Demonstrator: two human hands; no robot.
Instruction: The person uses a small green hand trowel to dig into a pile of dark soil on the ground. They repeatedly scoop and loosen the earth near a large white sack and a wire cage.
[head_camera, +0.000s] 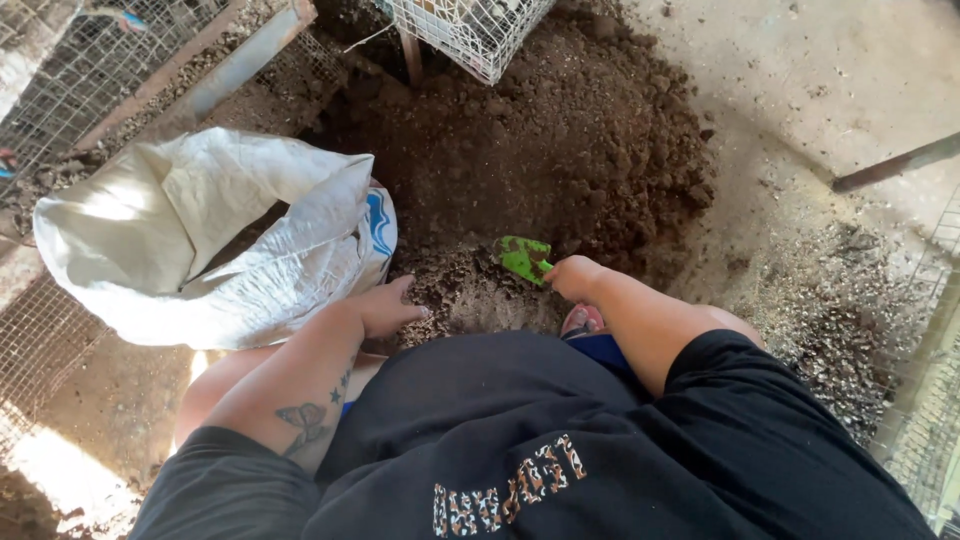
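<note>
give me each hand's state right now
Left hand: open, resting at the edge of the white sack.
Right hand: closed, holding the green trowel in the soil.

We see the soil heap (560, 140) ahead of us, under a wire cage (470, 30). The sack (200, 240) lies to its left, our left hand (385, 308) touching its near edge. Our right hand (575, 278) holds the trowel (525, 258) at the heap's near foot, right of the sack.
</note>
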